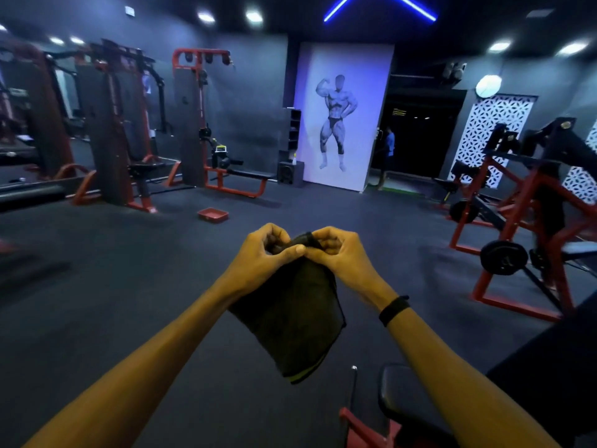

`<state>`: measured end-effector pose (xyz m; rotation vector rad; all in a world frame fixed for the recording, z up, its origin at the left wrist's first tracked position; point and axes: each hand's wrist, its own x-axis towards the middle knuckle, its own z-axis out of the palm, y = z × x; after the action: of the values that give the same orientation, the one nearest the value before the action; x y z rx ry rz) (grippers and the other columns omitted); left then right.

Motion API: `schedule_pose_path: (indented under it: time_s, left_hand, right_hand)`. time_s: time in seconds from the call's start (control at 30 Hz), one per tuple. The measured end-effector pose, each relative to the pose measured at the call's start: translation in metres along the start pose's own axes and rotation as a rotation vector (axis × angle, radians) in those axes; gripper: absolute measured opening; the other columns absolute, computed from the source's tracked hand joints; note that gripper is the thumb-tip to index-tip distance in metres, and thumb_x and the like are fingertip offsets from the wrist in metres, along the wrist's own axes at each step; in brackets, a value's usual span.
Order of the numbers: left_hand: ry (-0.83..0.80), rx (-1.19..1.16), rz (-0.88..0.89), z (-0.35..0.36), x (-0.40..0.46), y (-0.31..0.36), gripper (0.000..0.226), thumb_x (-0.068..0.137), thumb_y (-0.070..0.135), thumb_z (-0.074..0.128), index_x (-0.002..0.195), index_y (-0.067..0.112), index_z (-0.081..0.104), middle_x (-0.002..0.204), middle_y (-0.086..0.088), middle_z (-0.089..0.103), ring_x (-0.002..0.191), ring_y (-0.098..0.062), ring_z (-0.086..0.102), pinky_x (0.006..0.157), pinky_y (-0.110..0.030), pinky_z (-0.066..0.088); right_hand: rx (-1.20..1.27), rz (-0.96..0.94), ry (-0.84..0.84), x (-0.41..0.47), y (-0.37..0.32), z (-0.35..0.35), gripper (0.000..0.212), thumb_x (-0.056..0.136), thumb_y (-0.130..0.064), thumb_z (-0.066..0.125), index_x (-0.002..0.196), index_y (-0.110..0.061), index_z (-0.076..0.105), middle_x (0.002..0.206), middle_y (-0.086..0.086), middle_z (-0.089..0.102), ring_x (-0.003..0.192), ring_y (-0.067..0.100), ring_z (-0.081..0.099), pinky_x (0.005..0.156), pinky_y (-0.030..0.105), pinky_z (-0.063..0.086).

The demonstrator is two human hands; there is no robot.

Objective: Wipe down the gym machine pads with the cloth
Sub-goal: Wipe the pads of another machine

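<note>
Hands raised together at chest height: left hand (263, 252) and right hand (336, 250) both pinching top edge of dark folded cloth (290, 315), hanging between forearms. Black padded seat (403, 392) below right.

Dark gym floor (129, 286), red-framed machines (200, 124), bodybuilder poster (342, 118), blue ceiling light (381, 4).

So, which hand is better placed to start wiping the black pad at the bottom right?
Probably the right hand. Both hands grip the cloth's top edge, but the black pad lies low under the right forearm, while the left hand would have to cross over.
</note>
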<state>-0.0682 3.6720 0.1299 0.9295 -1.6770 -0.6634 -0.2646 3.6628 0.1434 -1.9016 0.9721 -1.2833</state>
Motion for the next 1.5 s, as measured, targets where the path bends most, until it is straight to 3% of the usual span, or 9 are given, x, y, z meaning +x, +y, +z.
schedule_pose_path:
  time_s: [0.1, 0.27, 0.53, 0.63, 0.77, 0.93, 1.1, 1.3, 1.5]
  left_hand:
    - [-0.11, 0.119, 0.054, -0.016, 0.045, -0.046, 0.03, 0.08, 0.026, 0.084, 0.086, 0.006, 0.062, 0.081, -0.006, 0.066, 0.072, -0.007, 0.061, 0.065, -0.019, 0.05]
    - [-0.241, 0.256, 0.033, -0.029, 0.136, -0.101, 0.011, 0.081, 0.01, 0.082, 0.087, 0.014, 0.073, 0.083, -0.001, 0.074, 0.077, -0.012, 0.07, 0.068, -0.028, 0.057]
    - [-0.308, 0.374, 0.163, -0.011, 0.277, -0.154, 0.017, 0.078, 0.003, 0.082, 0.094, 0.01, 0.08, 0.087, 0.004, 0.073, 0.079, -0.001, 0.067, 0.068, -0.005, 0.047]
    - [-0.355, 0.404, 0.205, 0.007, 0.323, -0.178, 0.017, 0.08, 0.003, 0.08, 0.095, 0.012, 0.08, 0.091, 0.001, 0.073, 0.083, -0.007, 0.067, 0.072, -0.015, 0.051]
    - [-0.411, 0.379, 0.237, 0.039, 0.378, -0.215, 0.016, 0.081, 0.002, 0.078, 0.093, 0.012, 0.08, 0.09, 0.001, 0.073, 0.084, -0.01, 0.068, 0.075, -0.024, 0.055]
    - [-0.467, 0.386, 0.285, 0.084, 0.47, -0.243, 0.014, 0.084, 0.003, 0.076, 0.095, 0.012, 0.077, 0.092, 0.001, 0.073, 0.086, -0.009, 0.067, 0.078, -0.027, 0.055]
    - [-0.48, 0.431, 0.35, 0.123, 0.575, -0.25, 0.015, 0.083, 0.003, 0.076, 0.096, 0.011, 0.078, 0.094, 0.001, 0.072, 0.087, -0.011, 0.066, 0.082, -0.035, 0.058]
    - [-0.44, 0.397, 0.317, 0.17, 0.659, -0.303, 0.016, 0.084, 0.006, 0.075, 0.094, 0.019, 0.076, 0.095, 0.007, 0.071, 0.089, -0.013, 0.065, 0.082, -0.047, 0.057]
    - [-0.481, 0.37, 0.339, 0.233, 0.744, -0.371, 0.017, 0.087, 0.008, 0.072, 0.095, 0.023, 0.072, 0.092, 0.011, 0.066, 0.088, -0.01, 0.061, 0.081, -0.046, 0.055]
  right_hand:
    - [0.048, 0.013, 0.136, 0.05, 0.029, -0.012, 0.017, 0.086, -0.006, 0.076, 0.102, -0.009, 0.069, 0.1, 0.013, 0.074, 0.093, 0.02, 0.072, 0.085, 0.033, 0.06]
    - [-0.022, 0.01, 0.195, 0.134, 0.061, -0.048, 0.016, 0.087, -0.002, 0.073, 0.099, -0.011, 0.068, 0.096, 0.009, 0.072, 0.087, 0.014, 0.071, 0.081, 0.028, 0.06]
    - [-0.145, 0.208, 0.286, 0.194, 0.151, -0.115, 0.014, 0.088, -0.004, 0.073, 0.091, -0.015, 0.066, 0.09, 0.005, 0.073, 0.091, 0.025, 0.069, 0.082, 0.045, 0.058]
    - [-0.153, 0.304, 0.139, 0.209, 0.176, -0.137, 0.015, 0.082, -0.009, 0.08, 0.09, -0.013, 0.068, 0.085, 0.003, 0.072, 0.087, 0.022, 0.068, 0.085, 0.047, 0.057]
    - [-0.062, 0.456, -0.104, 0.243, 0.21, -0.176, 0.022, 0.078, -0.011, 0.078, 0.097, -0.006, 0.069, 0.096, 0.013, 0.072, 0.091, 0.022, 0.07, 0.083, 0.036, 0.06]
    - [-0.24, 0.413, 0.134, 0.317, 0.267, -0.226, 0.01, 0.089, -0.005, 0.072, 0.097, -0.008, 0.069, 0.088, 0.003, 0.074, 0.089, 0.015, 0.068, 0.094, 0.047, 0.055]
    - [-0.186, 0.43, 0.038, 0.389, 0.294, -0.29, 0.014, 0.085, -0.006, 0.075, 0.096, -0.006, 0.067, 0.088, 0.004, 0.073, 0.088, 0.016, 0.07, 0.079, 0.03, 0.058]
    - [-0.208, 0.404, 0.182, 0.466, 0.346, -0.341, 0.012, 0.086, -0.002, 0.072, 0.095, -0.007, 0.067, 0.08, -0.004, 0.073, 0.086, 0.012, 0.07, 0.09, 0.043, 0.056]
    - [-0.277, 0.443, 0.258, 0.517, 0.421, -0.382, 0.011, 0.086, -0.003, 0.072, 0.093, -0.01, 0.068, 0.086, 0.003, 0.073, 0.09, 0.019, 0.069, 0.095, 0.047, 0.055]
